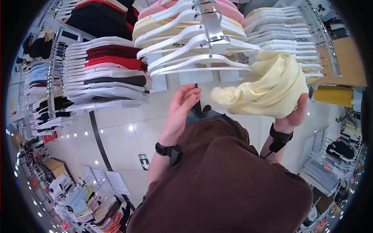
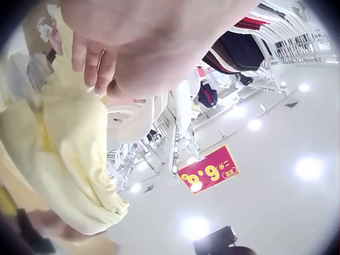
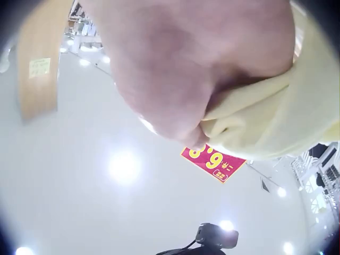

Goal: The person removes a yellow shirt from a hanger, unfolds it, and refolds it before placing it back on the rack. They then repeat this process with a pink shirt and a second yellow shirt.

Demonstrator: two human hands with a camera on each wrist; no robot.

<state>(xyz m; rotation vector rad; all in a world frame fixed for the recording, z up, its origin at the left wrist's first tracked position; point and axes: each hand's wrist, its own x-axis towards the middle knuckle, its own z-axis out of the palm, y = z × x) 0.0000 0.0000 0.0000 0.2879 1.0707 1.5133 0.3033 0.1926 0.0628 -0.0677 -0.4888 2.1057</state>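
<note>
A pale yellow garment (image 1: 268,87), bunched and twisted with one end trailing left, hangs in front of the rack. My right hand (image 1: 297,112) grips it from below at its right side, and the cloth hides most of the fingers. In the right wrist view, folds of the garment (image 3: 249,119) bulge out beside the thumb. My left hand (image 1: 182,106) is raised to the left of the cloth, fingers loosely bent and nothing in them. A bare white hanger (image 1: 202,62) hangs on the rack just above and between the hands.
More white hangers with yellow and pink clothes fill the centre rail (image 1: 211,29). Red, black and white clothes (image 1: 112,62) hang at left, pale grey ones (image 1: 279,31) at right. A folded-clothes display (image 1: 87,200) stands lower left. A red price sign (image 2: 210,169) hangs from the ceiling.
</note>
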